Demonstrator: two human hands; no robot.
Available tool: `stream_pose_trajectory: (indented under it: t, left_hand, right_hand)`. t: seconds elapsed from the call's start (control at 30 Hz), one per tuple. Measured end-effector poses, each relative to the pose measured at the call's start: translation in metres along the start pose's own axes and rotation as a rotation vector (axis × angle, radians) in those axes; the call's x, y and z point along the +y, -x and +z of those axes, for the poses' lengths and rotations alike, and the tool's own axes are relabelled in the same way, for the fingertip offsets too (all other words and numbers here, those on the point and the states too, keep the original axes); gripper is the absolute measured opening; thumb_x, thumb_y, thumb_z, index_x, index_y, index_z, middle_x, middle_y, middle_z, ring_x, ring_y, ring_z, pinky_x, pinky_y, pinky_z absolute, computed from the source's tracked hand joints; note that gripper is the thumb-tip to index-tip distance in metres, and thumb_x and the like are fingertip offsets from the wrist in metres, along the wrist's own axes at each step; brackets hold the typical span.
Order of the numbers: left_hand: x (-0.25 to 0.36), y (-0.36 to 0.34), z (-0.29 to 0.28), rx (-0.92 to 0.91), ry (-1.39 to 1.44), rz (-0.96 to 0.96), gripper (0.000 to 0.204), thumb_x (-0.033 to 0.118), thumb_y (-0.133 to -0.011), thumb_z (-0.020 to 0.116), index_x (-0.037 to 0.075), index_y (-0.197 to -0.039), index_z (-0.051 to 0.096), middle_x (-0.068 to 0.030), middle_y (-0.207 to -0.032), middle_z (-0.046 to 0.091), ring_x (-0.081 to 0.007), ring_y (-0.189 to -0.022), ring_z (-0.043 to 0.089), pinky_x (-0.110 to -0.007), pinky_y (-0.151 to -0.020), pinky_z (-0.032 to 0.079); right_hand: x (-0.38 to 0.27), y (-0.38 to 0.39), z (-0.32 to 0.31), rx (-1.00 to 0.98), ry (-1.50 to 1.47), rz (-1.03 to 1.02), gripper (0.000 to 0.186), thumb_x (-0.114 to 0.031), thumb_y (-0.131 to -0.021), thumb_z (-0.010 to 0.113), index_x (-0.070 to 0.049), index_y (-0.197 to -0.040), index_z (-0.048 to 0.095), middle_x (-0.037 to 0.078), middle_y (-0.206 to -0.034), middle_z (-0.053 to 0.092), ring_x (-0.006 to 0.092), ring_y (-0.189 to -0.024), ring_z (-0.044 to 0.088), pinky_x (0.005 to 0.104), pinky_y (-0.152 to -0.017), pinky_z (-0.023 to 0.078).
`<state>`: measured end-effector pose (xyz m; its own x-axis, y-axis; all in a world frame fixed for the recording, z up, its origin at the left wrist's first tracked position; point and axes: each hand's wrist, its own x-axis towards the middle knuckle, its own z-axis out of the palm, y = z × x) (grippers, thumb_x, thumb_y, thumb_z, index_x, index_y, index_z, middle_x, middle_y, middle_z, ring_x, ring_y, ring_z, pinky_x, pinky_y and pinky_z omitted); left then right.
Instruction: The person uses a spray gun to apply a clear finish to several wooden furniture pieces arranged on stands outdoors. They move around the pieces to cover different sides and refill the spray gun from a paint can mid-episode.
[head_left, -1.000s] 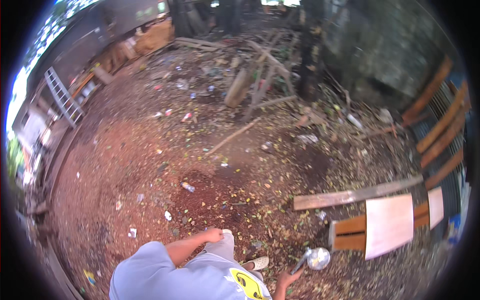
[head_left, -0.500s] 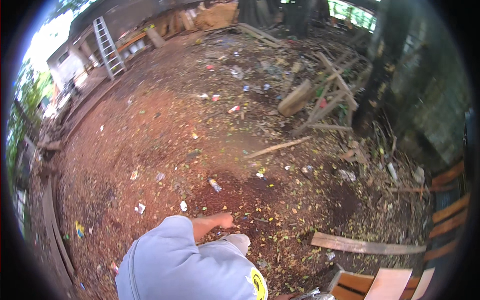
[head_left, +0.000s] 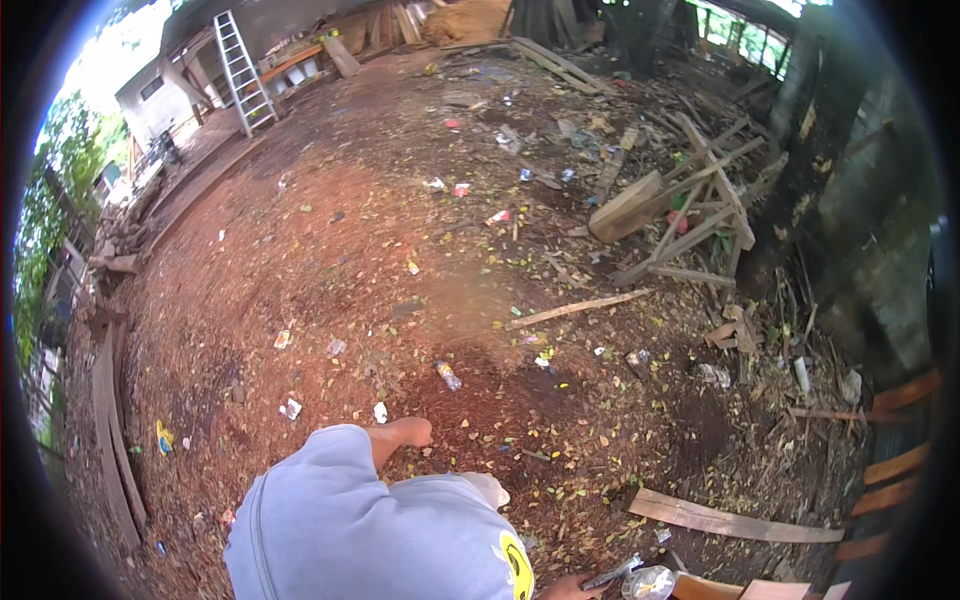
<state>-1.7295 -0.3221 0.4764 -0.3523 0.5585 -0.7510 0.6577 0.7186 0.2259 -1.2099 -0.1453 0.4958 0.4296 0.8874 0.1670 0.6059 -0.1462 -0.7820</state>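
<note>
My left hand (head_left: 412,432) reaches out past the grey-blue short sleeve (head_left: 335,455), low over the leaf-strewn ground. Its fingers look curled in, and whatever they may hold is hidden. A small plastic bottle (head_left: 448,376) lies just beyond it, apart from the hand. Nearer on the left is a white scrap (head_left: 380,412). At the bottom edge, my right hand (head_left: 568,588) is partly cut off, closed on a grey metal-looking tool (head_left: 612,573). Beside that tool sits a clear round plastic container (head_left: 650,583); whether they touch, I cannot tell.
Wooden boards (head_left: 775,590) stand at the lower right, near a long plank (head_left: 735,517) on the ground. A frame of broken timber (head_left: 705,195) leans at the right. Far left stands a ladder (head_left: 243,75). Litter and leaves are scattered over the reddish soil.
My view has shifted, so the ground appears farther right. My left hand has drawn left, toward my body. More of my right hand, the grey tool and the clear container shows.
</note>
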Motion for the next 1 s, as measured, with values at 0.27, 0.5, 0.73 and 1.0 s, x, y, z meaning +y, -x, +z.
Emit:
stream_pose_trajectory:
  t: [0.27, 0.5, 0.73, 1.0]
  left_hand:
    - [0.052, -0.016, -0.012, -0.076, -0.123, 0.229, 0.042, 0.039, -0.091, 0.055, 0.001, -0.086, 0.073, -0.0225, -0.091, 0.071, -0.0416, -0.09, 0.068, -0.053, -0.081, 0.052]
    - [0.156, -0.046, -0.019, -0.017, -0.334, 0.409, 0.042, 0.043, -0.093, 0.055, 0.005, -0.089, 0.074, -0.0214, -0.094, 0.072, -0.0407, -0.097, 0.068, -0.05, -0.087, 0.053]
    - [0.235, -0.086, 0.149, -0.093, -0.553, 0.528, 0.043, 0.046, -0.092, 0.055, 0.009, -0.084, 0.076, -0.0213, -0.087, 0.072, -0.0407, -0.087, 0.069, -0.051, -0.082, 0.054]
    - [0.215, -0.063, 0.208, 0.098, -0.784, 0.649, 0.043, 0.035, -0.094, 0.051, 0.006, -0.074, 0.075, -0.019, -0.074, 0.071, -0.0376, -0.069, 0.07, -0.048, -0.068, 0.056]
  right_hand:
    - [0.024, 0.031, -0.01, 0.072, -0.023, 0.083, 0.05, -0.006, -0.098, 0.058, 0.01, -0.143, 0.042, 0.031, -0.136, 0.054, 0.0429, -0.12, 0.059, 0.0469, -0.097, 0.049]
    - [-0.017, 0.026, -0.048, 0.148, 0.138, 0.339, 0.048, -0.013, -0.095, 0.064, 0.009, -0.135, 0.051, 0.027, -0.124, 0.063, 0.039, -0.111, 0.064, 0.0442, -0.092, 0.051]
    - [0.075, -0.027, -0.044, 0.38, -0.284, 0.23, 0.021, -0.006, -0.096, 0.064, 0.002, -0.114, 0.06, 0.01, -0.093, 0.066, 0.0163, -0.081, 0.061, 0.0311, -0.072, 0.05]
    - [0.12, -0.01, -0.027, 0.423, -0.18, 0.084, 0.026, -0.011, -0.101, 0.059, 0.002, -0.123, 0.058, 0.004, -0.095, 0.068, 0.0032, -0.058, 0.049, 0.0203, -0.05, 0.04]
